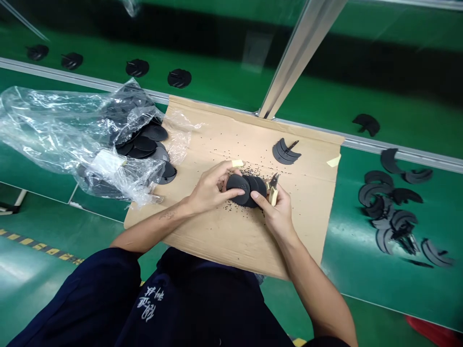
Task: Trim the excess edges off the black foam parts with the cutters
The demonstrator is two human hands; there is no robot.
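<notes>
My left hand (211,188) grips a small stack of black rubber discs (244,190) from the near side, just above the middle of a cardboard sheet (300,231). My right hand (277,214) holds small side cutters (273,190) with yellow-taped handles, their metal jaws at the discs' right edge. That hand's thumb rests on the discs. Black crumbs lie scattered around both hands. The discs' undersides are hidden.
A stack of curved black pieces (285,152) lies on the cardboard. To the left, a clear plastic bag (83,130) holds black discs. Further black discs (137,67) stand beyond a metal rail (87,82), and a heap of crescents (390,207) lies on the green bench at right.
</notes>
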